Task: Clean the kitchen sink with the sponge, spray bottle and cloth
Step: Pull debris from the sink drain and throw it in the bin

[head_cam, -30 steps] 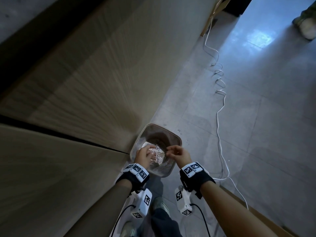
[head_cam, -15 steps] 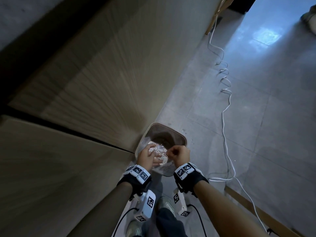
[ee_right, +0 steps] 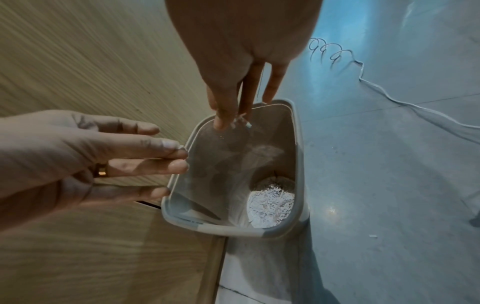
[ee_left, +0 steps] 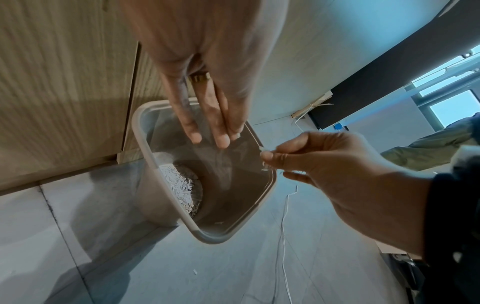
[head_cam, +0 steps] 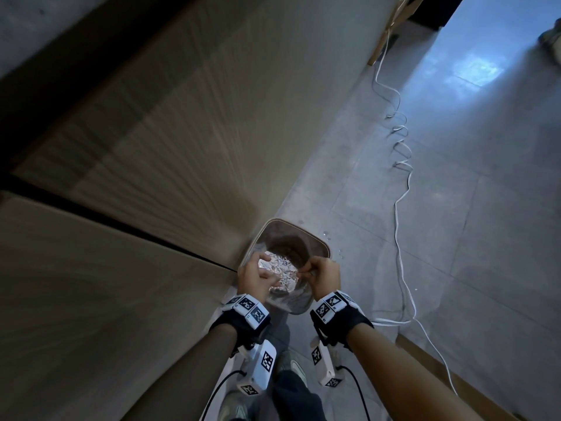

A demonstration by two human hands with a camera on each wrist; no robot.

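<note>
Far left is a wood-grain cabinet front (head_cam: 158, 153) with a dark seam running between its panels. Tucked right up against its foot on the grey tiled floor (head_cam: 455, 238) sits a pale plastic bin (head_cam: 318, 243) with rounded corners, and there's a heap of white shredded paper (ee_right: 271, 204) down in the bottom.

The left hand (head_cam: 253, 276) hangs over the near-left edge of the bin, fingers (ee_right: 155, 153) straight and close together, ring on one of them. That grip is loose and flat with nothing in it, as far as I can see.

Just right of it, also over the bin, the right hand (head_cam: 323, 276) has its thumb and fingertips (ee_left: 270, 157) pinched together on a few tiny white scraps (ee_right: 240, 121). So that grip is closed tight on the bits. The two hands are near each other but not touching.

Further right a thin white cable (head_cam: 400, 214) snakes across the floor, coiled partway along. One more white scrap (ee_right: 373, 236) lies on the tiles beside the bin.

Sink, sponge, spray bottle and cloth: can't spot any of them from here.
</note>
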